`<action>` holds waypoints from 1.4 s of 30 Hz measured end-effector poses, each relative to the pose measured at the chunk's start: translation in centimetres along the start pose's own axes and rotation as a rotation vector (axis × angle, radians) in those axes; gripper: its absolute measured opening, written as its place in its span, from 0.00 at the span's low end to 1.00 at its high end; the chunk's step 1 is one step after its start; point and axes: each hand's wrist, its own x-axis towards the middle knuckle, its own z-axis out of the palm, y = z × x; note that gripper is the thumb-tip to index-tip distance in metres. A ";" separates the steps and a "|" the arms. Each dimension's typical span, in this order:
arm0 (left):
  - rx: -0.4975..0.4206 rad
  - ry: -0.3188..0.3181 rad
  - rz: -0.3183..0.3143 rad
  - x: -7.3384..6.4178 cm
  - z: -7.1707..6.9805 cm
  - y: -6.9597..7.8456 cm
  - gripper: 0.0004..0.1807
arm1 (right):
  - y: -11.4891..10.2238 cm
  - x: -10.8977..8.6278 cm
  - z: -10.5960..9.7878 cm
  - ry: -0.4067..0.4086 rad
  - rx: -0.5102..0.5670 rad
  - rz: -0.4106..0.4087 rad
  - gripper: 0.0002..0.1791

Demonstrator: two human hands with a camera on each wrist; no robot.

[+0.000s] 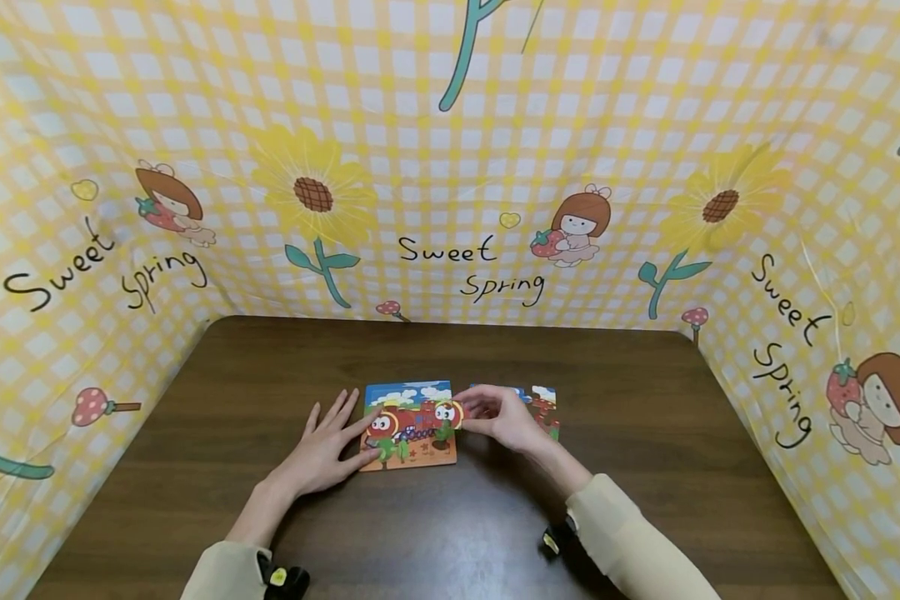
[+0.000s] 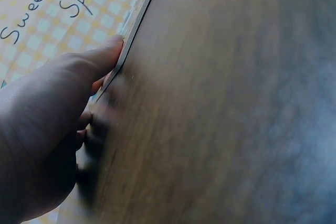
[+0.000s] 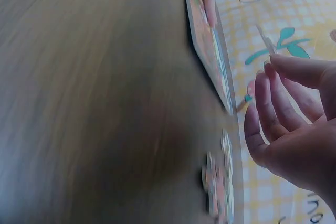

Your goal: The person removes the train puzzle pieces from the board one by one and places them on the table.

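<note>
A colourful jigsaw puzzle board [image 1: 429, 457] lies on the table, printed with clouds, sky and red cartoon characters. My left hand [image 1: 330, 446] rests at its left side with fingers spread, thumb and index finger reaching onto the board. In the left wrist view, the left thumb lies along the board's edge [image 2: 137, 22]. Between thumb and fingertips my right hand [image 1: 504, 421] pinches a thin puzzle piece [image 3: 266, 40], raised above the table. In the head view this piece, with a round cartoon face, overlaps the board's right edge.
Loose puzzle pieces [image 1: 546, 407] lie right of the board, partly hidden behind the right hand. The brown wooden table [image 1: 270, 358] is bordered by a yellow checked cloth [image 1: 450, 167] at the back and both sides.
</note>
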 end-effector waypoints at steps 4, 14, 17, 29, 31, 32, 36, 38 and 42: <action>0.003 0.003 -0.002 0.0 0.0 0.0 0.41 | 0.5 -1.0 -1.4 0.016 -0.052 0.009 0.19; 0.000 0.002 -0.001 -0.1 0.0 0.0 0.41 | 1.6 -2.8 -3.3 0.015 -0.121 0.043 0.19; -0.002 -0.002 -0.001 -0.2 0.0 0.0 0.40 | 1.9 -3.2 -3.2 0.011 -0.197 0.026 0.19; 0.000 0.002 0.000 -0.1 0.1 -0.1 0.41 | 2.4 -3.4 -2.7 0.027 -0.461 -0.029 0.17; 0.000 0.004 0.001 -0.1 0.1 -0.1 0.41 | 2.5 -3.4 -2.6 0.032 -0.474 -0.026 0.17; 0.001 0.005 0.001 -0.1 0.1 -0.1 0.41 | 2.5 -3.4 -2.6 0.035 -0.480 -0.026 0.17; -0.001 0.007 0.003 -0.1 0.1 -0.1 0.41 | 2.7 -3.5 -2.5 0.040 -0.498 -0.025 0.19; -0.004 0.007 0.005 -0.1 0.1 -0.1 0.41 | 2.8 -3.5 -2.4 0.048 -0.496 -0.027 0.22; -0.004 0.009 0.005 -0.1 0.0 -0.1 0.41 | 4.4 -3.3 -2.6 0.079 -0.495 -0.116 0.28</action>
